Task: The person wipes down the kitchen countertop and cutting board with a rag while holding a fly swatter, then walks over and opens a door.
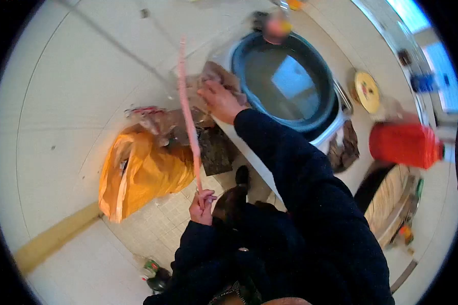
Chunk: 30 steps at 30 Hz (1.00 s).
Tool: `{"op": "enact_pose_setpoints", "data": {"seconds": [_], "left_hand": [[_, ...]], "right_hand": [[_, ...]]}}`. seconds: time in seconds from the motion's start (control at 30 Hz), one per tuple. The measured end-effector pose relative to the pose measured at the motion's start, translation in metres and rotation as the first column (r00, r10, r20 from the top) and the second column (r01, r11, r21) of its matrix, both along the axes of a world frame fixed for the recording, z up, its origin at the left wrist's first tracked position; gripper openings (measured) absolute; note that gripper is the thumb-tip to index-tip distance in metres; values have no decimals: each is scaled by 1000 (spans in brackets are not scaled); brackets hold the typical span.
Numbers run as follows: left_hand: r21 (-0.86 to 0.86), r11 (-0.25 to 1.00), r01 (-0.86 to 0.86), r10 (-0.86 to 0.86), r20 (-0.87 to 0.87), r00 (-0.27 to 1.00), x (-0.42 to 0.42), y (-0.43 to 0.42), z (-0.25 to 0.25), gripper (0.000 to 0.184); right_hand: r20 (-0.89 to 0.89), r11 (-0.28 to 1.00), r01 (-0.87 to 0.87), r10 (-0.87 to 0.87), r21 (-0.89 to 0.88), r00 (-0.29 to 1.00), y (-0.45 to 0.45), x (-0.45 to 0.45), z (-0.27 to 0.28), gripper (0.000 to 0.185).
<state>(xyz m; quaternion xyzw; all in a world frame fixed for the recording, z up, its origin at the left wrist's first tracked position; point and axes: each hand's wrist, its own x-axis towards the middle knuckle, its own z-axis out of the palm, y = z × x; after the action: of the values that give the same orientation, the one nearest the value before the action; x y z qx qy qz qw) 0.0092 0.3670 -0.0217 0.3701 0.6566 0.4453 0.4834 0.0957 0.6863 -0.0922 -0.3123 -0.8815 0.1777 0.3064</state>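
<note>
Tiled floor [163,223] below, nothing looking finished!
Left hand [202,207] has fingers clenched round pink rod [188,112]; right hand [223,103] at crumpled brown sheet [217,74] beside basin [324,76], grip unclear.

We count two bare hands, one left hand [203,207] and one right hand [223,101], along with two dark sleeves [290,145]. We also see one pink rod [188,114], one round basin [290,123], one orange bag [145,168], one red container [403,145], one yellow dish [367,92] and one dark shoe [242,175]. Through the blur, we make out what is probably one blue-capped bottle [424,82].
</note>
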Motion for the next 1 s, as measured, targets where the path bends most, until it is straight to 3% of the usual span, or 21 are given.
{"op": "enact_pose_setpoints", "data": {"seconds": [0.03,0.13,0.27,0.33,0.43,0.63,0.9,1.0], "left_hand": [[-16,1000,15,-15,12,1000,3,1,1,18],[-33,994,102,-100,36,994,19,2,-2,19],[-77,968,241,-236,63,970,37,-1,0,19],[-72,929,364,-358,85,930,44,-8,-5,18],[-79,893,443,-413,250,876,62,-25,-8,20],[-68,836,545,-524,202,828,102,-60,4,20],[-138,753,643,-612,213,762,112,-65,17,23],[-157,734,661,-606,289,741,125,-49,27,19]], "right_hand": [[-1,999,-7,7,37,1000,-14,12,0,38],[-49,984,122,-129,-128,990,-75,56,34,38],[-23,965,161,-170,-208,985,-141,112,44,33],[0,951,219,-224,-218,975,-176,141,42,34],[10,934,294,-299,-202,954,-226,179,38,35],[82,841,518,-511,-158,856,-336,256,34,46],[310,550,829,-774,-106,553,-384,358,35,56],[296,381,916,-867,-127,401,-368,386,46,56]]}}
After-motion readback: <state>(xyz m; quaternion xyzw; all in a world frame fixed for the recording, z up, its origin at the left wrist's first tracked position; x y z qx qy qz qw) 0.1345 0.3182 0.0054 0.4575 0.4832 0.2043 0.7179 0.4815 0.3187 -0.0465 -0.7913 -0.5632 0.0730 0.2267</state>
